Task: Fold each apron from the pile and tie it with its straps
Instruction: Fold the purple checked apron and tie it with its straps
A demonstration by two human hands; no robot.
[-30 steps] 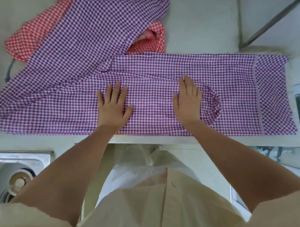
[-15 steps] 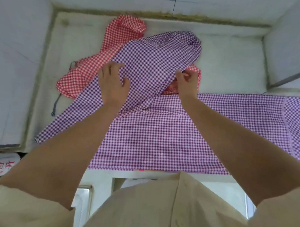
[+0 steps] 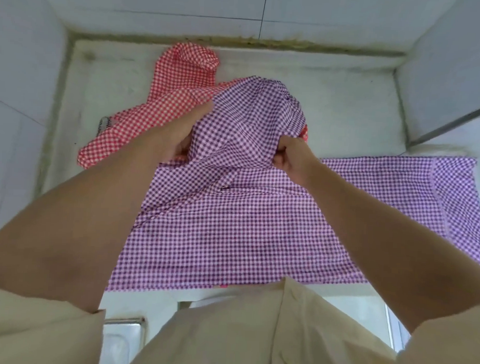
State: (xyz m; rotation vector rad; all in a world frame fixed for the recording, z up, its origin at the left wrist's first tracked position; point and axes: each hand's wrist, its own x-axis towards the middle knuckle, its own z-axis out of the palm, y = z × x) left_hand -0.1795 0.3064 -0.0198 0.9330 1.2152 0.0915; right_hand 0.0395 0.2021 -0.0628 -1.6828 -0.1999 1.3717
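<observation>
Change: a second ago both palms lay flat, smoothing the purple-and-white checked cotton apron [image 3: 245,231]; now both hands have gone to its far part and gathered it up off the pale grey stone counter [image 3: 344,109].

Left hand [image 3: 178,136]: fingers curled round a bunch of the purple cloth at its left side, thumb uppermost.

Right hand [image 3: 291,159]: closed into a tight fist, with the cloth's right edge pinched inside it.

Apron position: the near part lies flat across the counter, reaching its front edge and running off to the right. The far part is lifted into a hump between the two hands.

Meaning for the task: smoothing looks finished and the next fold appears to be starting, probably bringing the raised part over the flat part. Tying is not yet begun, and no purple straps show.

Aprons counted: two. The purple one is in hand. One red-and-white checked apron [image 3: 176,98] lies crumpled behind it, partly under the purple cloth.

Hands counted: two, both on the purple apron.

Other things: one steel sink [image 3: 122,338] below the counter edge, and one dark striped scrap [image 3: 103,122] beside the red apron; I cannot tell whether it is a strap.
</observation>
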